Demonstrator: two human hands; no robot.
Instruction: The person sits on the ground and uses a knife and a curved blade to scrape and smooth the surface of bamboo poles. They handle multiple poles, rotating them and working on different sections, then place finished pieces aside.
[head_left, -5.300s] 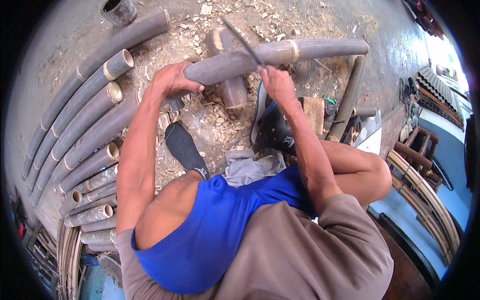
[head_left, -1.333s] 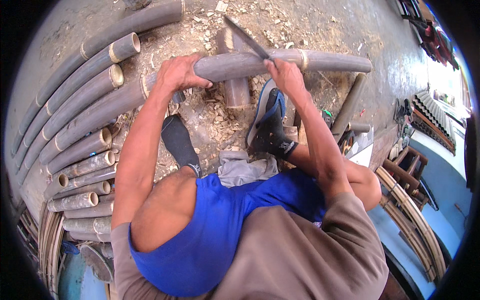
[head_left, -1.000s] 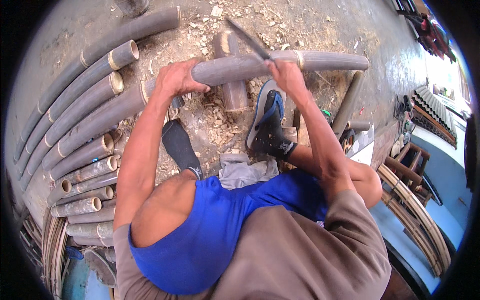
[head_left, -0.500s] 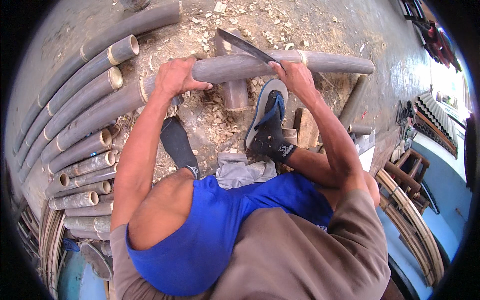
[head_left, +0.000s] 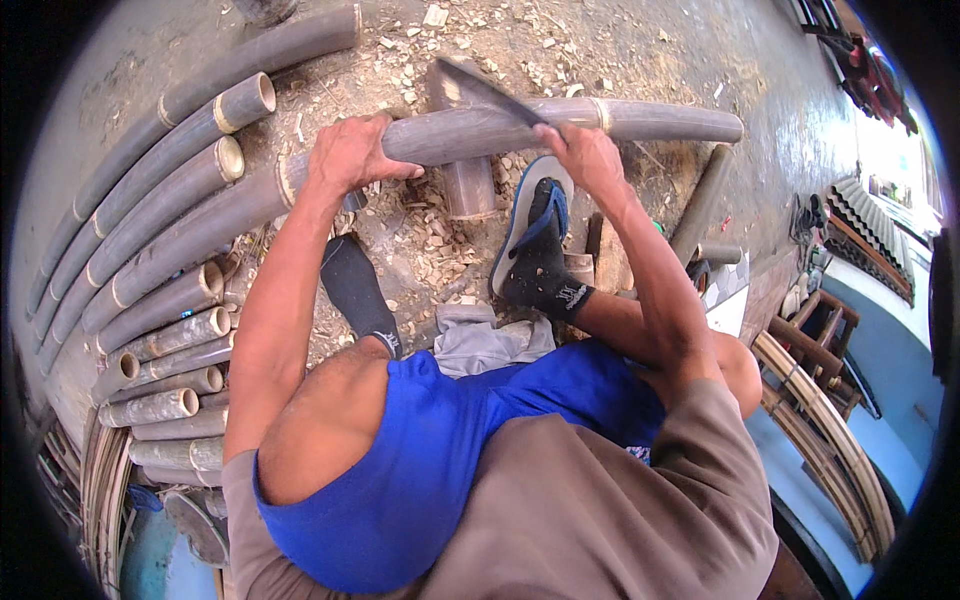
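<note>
A long dark bamboo pole lies crosswise ahead of me, resting over a shorter bamboo piece on the floor. My left hand grips the pole left of its middle, thumb along the near side. In my right hand is the handle of a machete; the fingers are closed round it. Its long dark blade slants up and left across the pole and looks slightly blurred. Just below the right hand is my right foot in a blue and grey flip-flop; the left foot wears only a dark sock.
Several bamboo poles lie side by side at the left, with shorter cut lengths nearer me. Pale wood chips litter the floor. A grey cloth lies between my legs. Bundled bamboo strips stand at the right.
My right hand and the machete have shifted slightly, with the blade now blurred over the pole. My left hand keeps its grip in nearly the same place.
</note>
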